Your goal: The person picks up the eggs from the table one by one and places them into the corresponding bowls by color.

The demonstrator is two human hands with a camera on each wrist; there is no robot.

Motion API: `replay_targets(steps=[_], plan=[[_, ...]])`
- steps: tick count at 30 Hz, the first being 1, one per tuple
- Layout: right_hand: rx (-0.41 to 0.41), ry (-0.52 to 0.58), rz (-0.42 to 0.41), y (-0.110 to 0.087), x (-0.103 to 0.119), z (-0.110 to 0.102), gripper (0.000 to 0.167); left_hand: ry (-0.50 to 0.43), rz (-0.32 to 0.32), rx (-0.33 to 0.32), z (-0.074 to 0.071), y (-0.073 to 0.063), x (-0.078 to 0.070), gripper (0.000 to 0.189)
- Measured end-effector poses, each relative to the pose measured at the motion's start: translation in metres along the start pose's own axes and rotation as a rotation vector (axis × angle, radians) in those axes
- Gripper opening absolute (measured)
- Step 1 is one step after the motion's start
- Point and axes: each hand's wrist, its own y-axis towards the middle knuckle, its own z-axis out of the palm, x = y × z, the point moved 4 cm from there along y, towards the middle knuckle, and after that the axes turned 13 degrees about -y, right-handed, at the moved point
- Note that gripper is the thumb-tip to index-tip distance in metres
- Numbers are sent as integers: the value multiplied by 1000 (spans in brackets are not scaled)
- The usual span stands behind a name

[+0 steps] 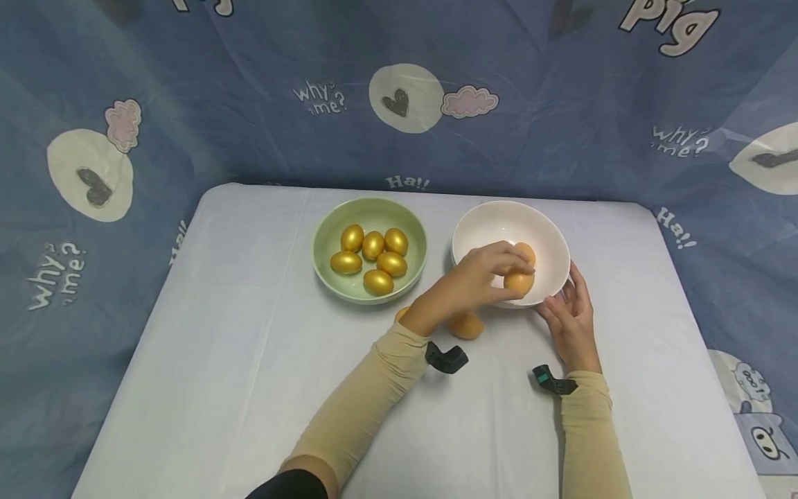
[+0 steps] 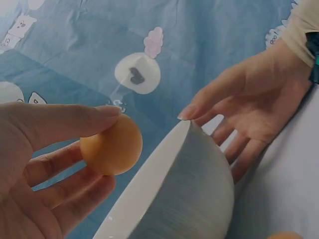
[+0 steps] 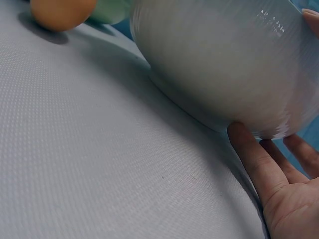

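Note:
My left hand (image 1: 486, 278) pinches an orange-brown egg (image 1: 519, 283) between thumb and fingers, over the white bowl (image 1: 476, 225). In the left wrist view this egg (image 2: 112, 145) looks smooth and rounded. Inside the bowl lies another such egg (image 1: 526, 252), partly hidden by my fingers. My right hand (image 1: 570, 320) holds the bowl at its near right side, its thumb at the rim. Seen from the right wrist, its fingers (image 3: 256, 162) touch the lower outer wall. Below my left wrist, on the table, lies an orange-brown egg (image 1: 466, 325); one more (image 1: 401, 314) is mostly covered by the forearm.
Left of the white bowl stands a green bowl (image 1: 324, 267) with several golden eggs (image 1: 378, 282) in it. Both bowls stand near the far edge of the white-covered table (image 1: 249, 312). A blue printed curtain (image 1: 530, 138) hangs behind and beside it.

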Motion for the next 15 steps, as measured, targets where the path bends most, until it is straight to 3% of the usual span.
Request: replay_targets(steps=[7, 15], plan=[[-1, 22, 0, 1, 1, 1, 80, -108, -89, 10, -5, 25, 10, 38], [2, 63, -1, 0, 1, 0, 79, -301, -189, 42, -5, 53, 34, 41]])
